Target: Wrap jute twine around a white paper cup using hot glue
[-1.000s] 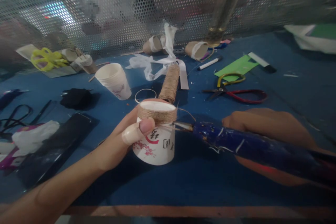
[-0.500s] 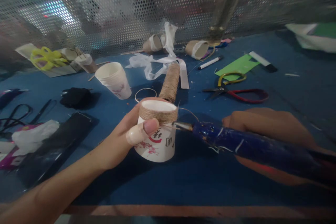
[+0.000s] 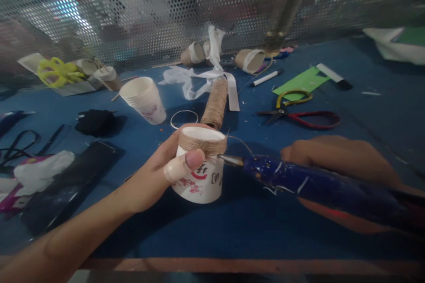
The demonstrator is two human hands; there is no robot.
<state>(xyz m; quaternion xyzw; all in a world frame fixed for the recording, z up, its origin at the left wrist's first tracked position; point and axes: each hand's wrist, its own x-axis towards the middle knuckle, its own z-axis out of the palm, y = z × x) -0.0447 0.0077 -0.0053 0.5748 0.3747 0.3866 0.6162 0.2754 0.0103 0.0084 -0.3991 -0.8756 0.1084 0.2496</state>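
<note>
My left hand (image 3: 159,172) grips an upside-down white paper cup (image 3: 201,181) with red and black print. A band of brown twine (image 3: 202,143) is wound round the cup's upper part, and my thumb, which has a plaster on it, presses on the twine's lower edge. My right hand (image 3: 338,159) holds a dark blue glue gun (image 3: 315,183) lying across the lower right. The gun's metal nozzle (image 3: 229,159) touches the cup just under the twine band. A loose strand of twine runs from the cup to the twine spool (image 3: 215,104) behind it.
On the blue table (image 3: 232,225) lie a stack of paper cups (image 3: 144,99), red-and-yellow scissors (image 3: 299,112), green paper (image 3: 300,82), a marker (image 3: 265,78), white ribbon (image 3: 202,77), yellow scissors (image 3: 56,73), cardboard rolls (image 3: 249,61) and a black phone (image 3: 63,185). A perforated metal screen (image 3: 166,13) closes the back.
The cup has turned slightly in my left hand and shifted a little right. The glue gun nozzle stays at the edge of the twine band.
</note>
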